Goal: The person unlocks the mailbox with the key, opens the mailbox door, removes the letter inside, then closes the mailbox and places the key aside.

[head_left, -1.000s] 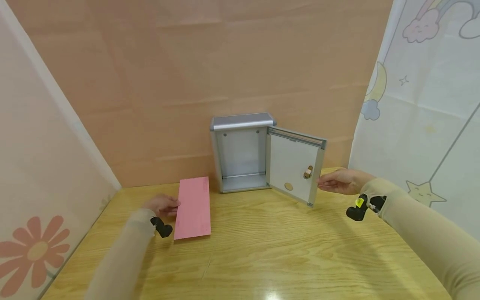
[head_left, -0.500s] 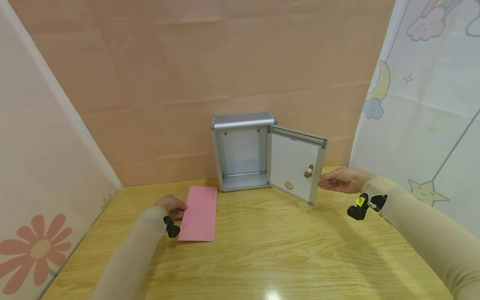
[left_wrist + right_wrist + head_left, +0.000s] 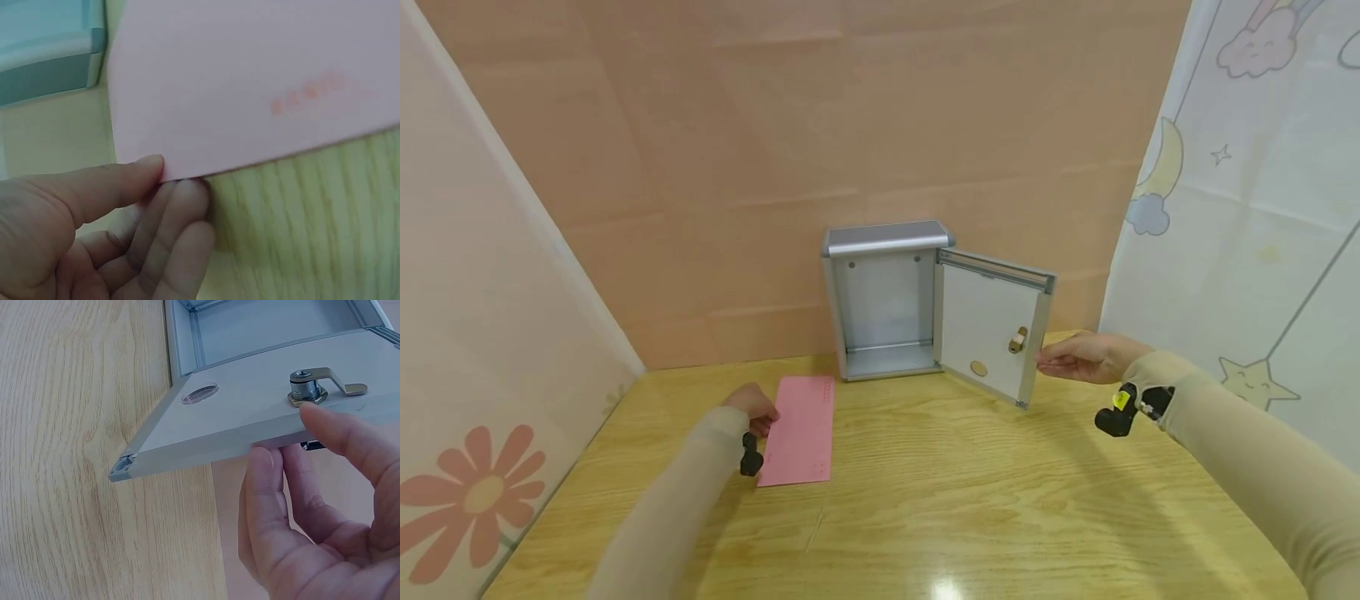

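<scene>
A pink envelope (image 3: 800, 432) with faint red printing is low over the wooden table, left of a silver metal mailbox (image 3: 887, 304). My left hand (image 3: 756, 407) pinches its left edge; in the left wrist view the thumb is on top near a corner and the fingers are beneath. The mailbox's hinged door (image 3: 985, 325) stands swung out to the right, with a cam lock (image 3: 306, 387) on its inner face. My right hand (image 3: 1086, 357) pinches the free edge of that door, the thumb close to the lock. Nothing shows inside the mailbox.
The wooden table (image 3: 925, 500) runs up to a tan backdrop (image 3: 722, 167) behind the mailbox. Patterned panels stand on both sides, one with a large flower (image 3: 482, 496), the other with stars and clouds (image 3: 1255, 379).
My left hand has moved the envelope rightward toward the mailbox and slightly nearer to me, mostly in the first half second. My right hand stays on the door, which keeps its angle.
</scene>
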